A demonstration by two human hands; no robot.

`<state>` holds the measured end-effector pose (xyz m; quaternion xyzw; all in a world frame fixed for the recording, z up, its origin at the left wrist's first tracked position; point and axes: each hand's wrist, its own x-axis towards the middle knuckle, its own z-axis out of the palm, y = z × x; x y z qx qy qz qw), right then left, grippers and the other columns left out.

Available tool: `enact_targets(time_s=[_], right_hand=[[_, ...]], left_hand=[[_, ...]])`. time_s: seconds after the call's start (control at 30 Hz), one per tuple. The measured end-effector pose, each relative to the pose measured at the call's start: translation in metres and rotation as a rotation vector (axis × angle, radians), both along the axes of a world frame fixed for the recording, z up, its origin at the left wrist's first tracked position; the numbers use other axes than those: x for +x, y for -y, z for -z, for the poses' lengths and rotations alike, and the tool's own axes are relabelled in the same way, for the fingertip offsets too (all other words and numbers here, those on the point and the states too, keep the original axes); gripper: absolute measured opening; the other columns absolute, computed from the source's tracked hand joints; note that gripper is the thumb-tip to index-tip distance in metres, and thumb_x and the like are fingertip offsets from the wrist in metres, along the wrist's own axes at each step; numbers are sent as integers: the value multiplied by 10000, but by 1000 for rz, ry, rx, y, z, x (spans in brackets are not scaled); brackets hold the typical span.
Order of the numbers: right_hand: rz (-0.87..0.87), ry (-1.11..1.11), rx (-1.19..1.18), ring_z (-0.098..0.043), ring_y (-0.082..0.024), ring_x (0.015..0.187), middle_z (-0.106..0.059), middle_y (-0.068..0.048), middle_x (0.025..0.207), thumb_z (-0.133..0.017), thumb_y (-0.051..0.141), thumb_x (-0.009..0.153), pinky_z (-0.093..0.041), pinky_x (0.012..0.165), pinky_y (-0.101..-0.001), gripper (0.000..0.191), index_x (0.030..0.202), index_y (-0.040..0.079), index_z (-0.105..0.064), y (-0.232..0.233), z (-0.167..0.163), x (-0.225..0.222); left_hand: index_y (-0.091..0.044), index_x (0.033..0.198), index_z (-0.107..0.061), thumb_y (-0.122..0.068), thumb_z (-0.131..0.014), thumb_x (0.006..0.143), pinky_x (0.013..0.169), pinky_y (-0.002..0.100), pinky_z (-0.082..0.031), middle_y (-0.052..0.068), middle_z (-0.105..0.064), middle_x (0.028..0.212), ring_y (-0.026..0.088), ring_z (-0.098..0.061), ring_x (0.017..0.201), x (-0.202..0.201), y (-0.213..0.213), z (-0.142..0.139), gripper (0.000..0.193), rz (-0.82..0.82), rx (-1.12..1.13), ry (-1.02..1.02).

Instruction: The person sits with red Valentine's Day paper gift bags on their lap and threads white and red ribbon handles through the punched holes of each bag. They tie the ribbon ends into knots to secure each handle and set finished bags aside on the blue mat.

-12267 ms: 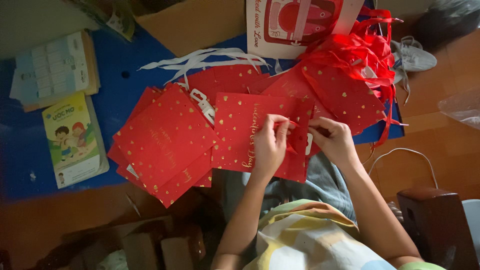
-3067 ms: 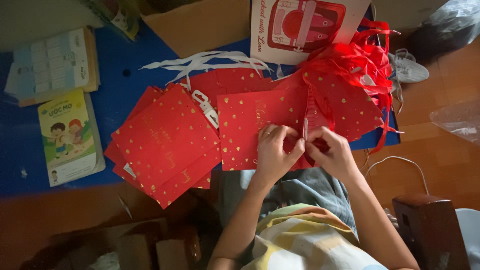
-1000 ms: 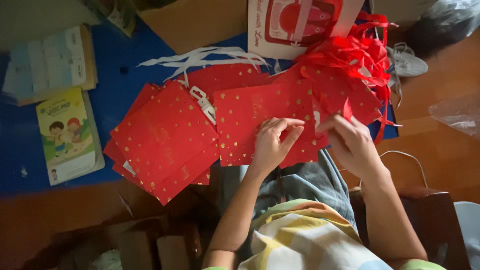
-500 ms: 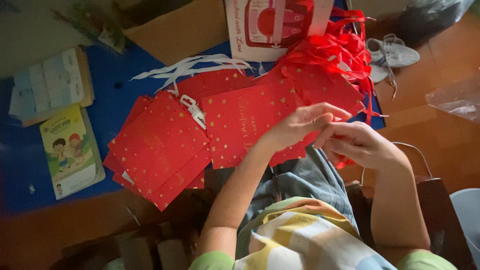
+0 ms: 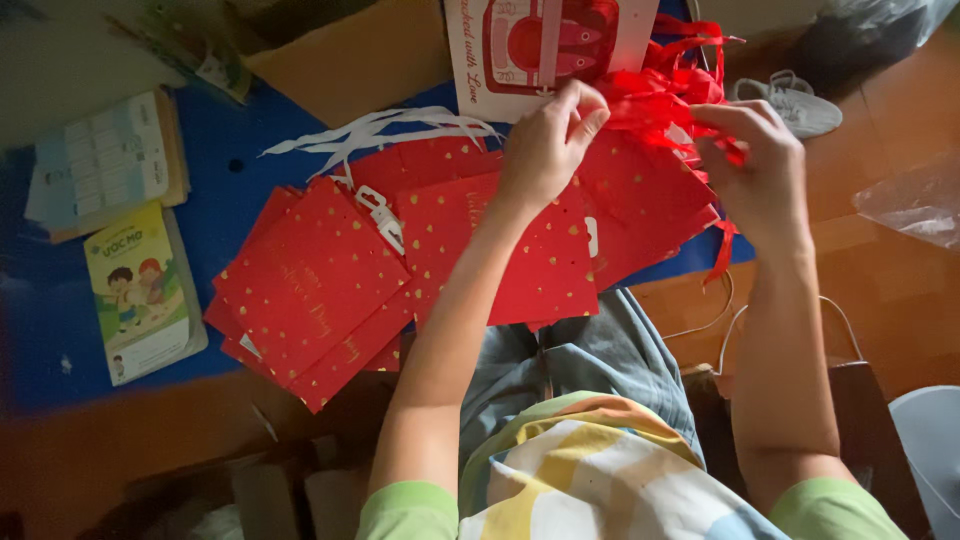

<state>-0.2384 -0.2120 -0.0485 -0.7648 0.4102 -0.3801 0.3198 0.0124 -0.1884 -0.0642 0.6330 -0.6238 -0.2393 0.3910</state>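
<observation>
My left hand (image 5: 548,140) is raised over the red gift bags and pinches a strand of the red ribbon bundle (image 5: 665,92) at its left edge. My right hand (image 5: 757,165) closes on the same tangle of red ribbon from the right. Below both hands lies a flat red paper bag with gold dots (image 5: 500,250), partly over my lap. A fan of several more flat red dotted bags (image 5: 310,280) spreads to the left on the blue mat (image 5: 225,175).
White ribbon strips (image 5: 380,130) lie above the bags. A red-and-white card box (image 5: 550,40) and a cardboard box (image 5: 350,55) sit at the top. Two booklets (image 5: 140,290) lie left. A white shoe (image 5: 790,100), a plastic bag (image 5: 915,200) and a dark bag (image 5: 870,430) are right.
Both hands left the red bag on my lap and rose to the ribbon bundle at the top right, taking hold of its strands. The view shifted slightly.
</observation>
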Motion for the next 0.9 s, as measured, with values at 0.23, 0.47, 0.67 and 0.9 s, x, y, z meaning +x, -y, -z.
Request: enact_targets(time_s=[0.23, 0.47, 0.67, 0.9], right_hand=[[-120, -278, -241, -527, -347, 1340, -664, -105, 1357, -752, 128, 923, -411, 1170, -481, 299, 1220, 97, -744, -8, 12, 17], [-212, -342, -241, -530, -385, 1349, -625, -177, 1402, -703, 213, 984, -413, 1129, -482, 331, 1259, 28, -701, 24, 25, 43], [-224, -309, -94, -594, -368, 1254, -644, -193, 1340, -628, 199, 1077, -458, 1075, -433, 287, 1290, 11, -668, 71, 31, 70], [-125, -305, -350, -549, -379, 1368, -652, -156, 1395, -653, 50, 1028, -427, 1163, -480, 251, 1277, 54, -683, 34, 16, 56]], left_hand=[[-229, 981, -731, -367, -792, 843, 820, 474, -492, 9, -685, 919, 244, -645, 986, -15, -4, 34, 204, -16, -212, 479], [-169, 1178, -729, -323, -792, 819, 1033, 589, -390, 129, -707, 1159, 309, -621, 1122, -4, 29, 59, 396, -144, -194, 576], [-138, 1286, -678, -227, -774, 901, 1166, 558, -348, 99, -688, 1266, 282, -597, 1261, 15, 12, 46, 407, -174, -134, 533], [-156, 1412, -596, -326, -770, 896, 1232, 585, -260, 123, -531, 1464, 313, -425, 1438, 6, -92, 22, 570, -45, -70, 517]])
